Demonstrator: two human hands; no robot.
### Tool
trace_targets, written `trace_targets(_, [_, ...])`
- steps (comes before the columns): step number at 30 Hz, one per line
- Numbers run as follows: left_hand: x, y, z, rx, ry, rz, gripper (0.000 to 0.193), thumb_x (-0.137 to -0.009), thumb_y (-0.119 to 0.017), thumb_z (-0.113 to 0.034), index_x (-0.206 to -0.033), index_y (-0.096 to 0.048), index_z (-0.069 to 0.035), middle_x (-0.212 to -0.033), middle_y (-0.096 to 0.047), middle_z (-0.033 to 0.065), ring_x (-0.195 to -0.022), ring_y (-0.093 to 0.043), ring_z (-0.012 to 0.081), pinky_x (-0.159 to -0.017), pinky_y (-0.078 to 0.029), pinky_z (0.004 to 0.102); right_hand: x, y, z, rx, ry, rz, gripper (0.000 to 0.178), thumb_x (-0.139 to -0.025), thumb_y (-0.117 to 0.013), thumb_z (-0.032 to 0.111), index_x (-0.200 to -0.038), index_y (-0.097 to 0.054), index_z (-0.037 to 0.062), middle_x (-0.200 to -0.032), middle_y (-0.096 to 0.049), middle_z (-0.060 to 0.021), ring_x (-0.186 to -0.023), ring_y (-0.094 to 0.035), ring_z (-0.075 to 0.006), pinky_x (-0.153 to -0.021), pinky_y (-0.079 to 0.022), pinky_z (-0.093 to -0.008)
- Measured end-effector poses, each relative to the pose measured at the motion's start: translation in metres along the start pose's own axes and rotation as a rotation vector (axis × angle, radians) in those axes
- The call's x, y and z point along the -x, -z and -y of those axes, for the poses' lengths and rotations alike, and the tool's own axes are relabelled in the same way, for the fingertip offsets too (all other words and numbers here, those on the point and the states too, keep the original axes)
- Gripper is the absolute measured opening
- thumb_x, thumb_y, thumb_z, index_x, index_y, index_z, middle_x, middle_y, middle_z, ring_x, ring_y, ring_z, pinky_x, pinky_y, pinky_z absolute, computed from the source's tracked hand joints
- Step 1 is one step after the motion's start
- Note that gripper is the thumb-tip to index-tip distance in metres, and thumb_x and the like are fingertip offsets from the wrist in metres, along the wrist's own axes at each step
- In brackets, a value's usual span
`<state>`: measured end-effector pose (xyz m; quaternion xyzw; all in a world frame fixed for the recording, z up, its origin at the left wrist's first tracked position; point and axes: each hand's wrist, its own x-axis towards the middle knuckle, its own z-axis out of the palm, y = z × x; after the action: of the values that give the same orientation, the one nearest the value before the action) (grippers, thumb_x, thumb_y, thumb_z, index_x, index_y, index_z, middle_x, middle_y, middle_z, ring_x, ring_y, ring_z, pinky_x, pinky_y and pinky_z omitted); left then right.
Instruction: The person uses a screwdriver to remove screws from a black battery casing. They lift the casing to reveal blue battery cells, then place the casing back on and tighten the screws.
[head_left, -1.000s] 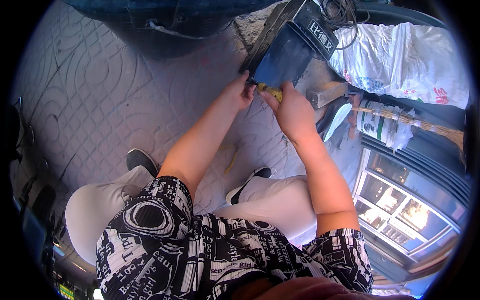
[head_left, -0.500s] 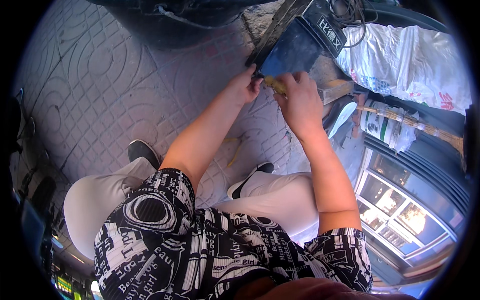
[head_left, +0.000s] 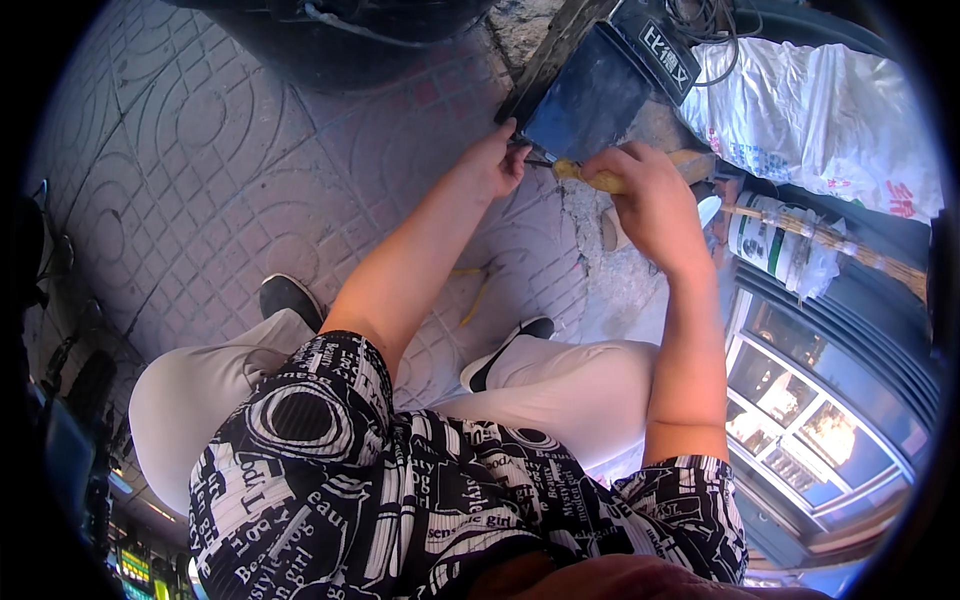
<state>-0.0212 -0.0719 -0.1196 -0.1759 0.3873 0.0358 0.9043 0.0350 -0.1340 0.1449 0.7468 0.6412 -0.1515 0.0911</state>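
Note:
A screwdriver with a yellow handle (head_left: 568, 171) lies nearly level in my right hand (head_left: 655, 205), its fingers wrapped round the back of the handle. Its thin dark shaft points left toward my left hand (head_left: 496, 166). That hand is closed at the lower left corner of a dark blue box-like thing (head_left: 592, 88), fingers curled in by the shaft's tip. What the left fingers pinch there is too small and dark to make out. A black label plate (head_left: 660, 62) sits along the box's upper right side.
Beyond my hands stands a large black tub (head_left: 340, 50). To the right are a wooden block (head_left: 692, 164), a white woven sack (head_left: 815, 120), a white bucket (head_left: 768, 245), a bamboo-like stick (head_left: 830, 240) and a window (head_left: 800, 400). A yellow strip (head_left: 477, 298) lies on the paving (head_left: 200, 190).
My right hand has drawn back to the right with the screwdriver, baring more of its handle and shaft. My left hand has stayed at the box's corner.

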Motion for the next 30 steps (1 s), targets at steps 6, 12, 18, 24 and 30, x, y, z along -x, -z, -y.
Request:
trace_targets(6, [0.013, -0.006, 0.001, -0.124, -0.068, -0.015, 0.056, -0.082, -0.063, -0.056, -0.087, -0.058, 0.000, -0.075, -0.061, 0.0067, -0.060, -0.054, 0.0146, -0.051, -0.040, 0.0237, 0.039, -0.071, -0.065, -0.474, -0.137, 0.351, 0.035, -0.070, -0.066, -0.004, -0.100, -0.064, 0.0130, -0.090, -0.059, -0.0049, -0.091, -0.059, -0.0247, -0.077, -0.046, -0.0323])
trace_targets(12, [0.015, -0.015, 0.001, -0.306, -0.068, -0.003, 0.063, -0.083, -0.054, -0.065, -0.087, -0.057, -0.001, -0.070, -0.058, 0.0041, -0.061, -0.054, 0.0157, -0.051, -0.039, 0.0243, 0.038, -0.176, -0.150, -1.035, -0.876, 0.011, 0.035, -0.087, -0.061, 0.026, -0.109, -0.060, -0.0010, -0.104, -0.062, -0.0074, -0.095, -0.057, -0.0181, -0.082, -0.045, -0.0304])
trace_targets(18, [0.014, -0.013, -0.008, -0.347, -0.052, 0.036, 0.063, -0.086, -0.050, -0.063, -0.086, -0.056, -0.001, -0.062, -0.049, -0.0023, -0.056, -0.045, 0.0115, -0.048, -0.033, 0.0227, -0.019, -0.171, -0.098, -1.670, -0.864, -0.254, 0.052, -0.094, -0.053, 0.037, -0.129, -0.042, -0.0006, -0.135, -0.045, -0.0146, -0.120, -0.042, -0.0233, -0.103, -0.034, -0.0365])
trace_targets(24, [0.033, -0.019, -0.009, -0.333, -0.011, 0.045, 0.064, -0.085, -0.054, -0.063, -0.086, -0.054, 0.001, -0.061, -0.047, -0.0027, -0.056, -0.045, 0.0113, -0.043, -0.031, 0.0213, -0.030, -0.188, -0.103, -1.647, -0.875, -0.360, 0.030, -0.093, -0.055, 0.026, -0.111, -0.054, 0.0021, -0.114, -0.058, -0.0094, -0.104, -0.054, -0.0180, -0.097, -0.040, -0.0318])
trace_targets(30, [0.041, -0.023, 0.000, -0.391, -0.102, 0.014, 0.063, -0.085, -0.055, -0.061, -0.088, -0.055, 0.002, -0.062, -0.049, -0.0014, -0.060, -0.054, 0.0153, -0.048, -0.044, 0.0228, -0.014, -0.174, -0.105, -1.834, -0.770, -0.347, 0.042, -0.089, -0.060, 0.030, -0.116, -0.054, -0.0019, -0.116, -0.057, -0.0117, -0.106, -0.053, -0.0192, -0.095, -0.039, -0.0331])
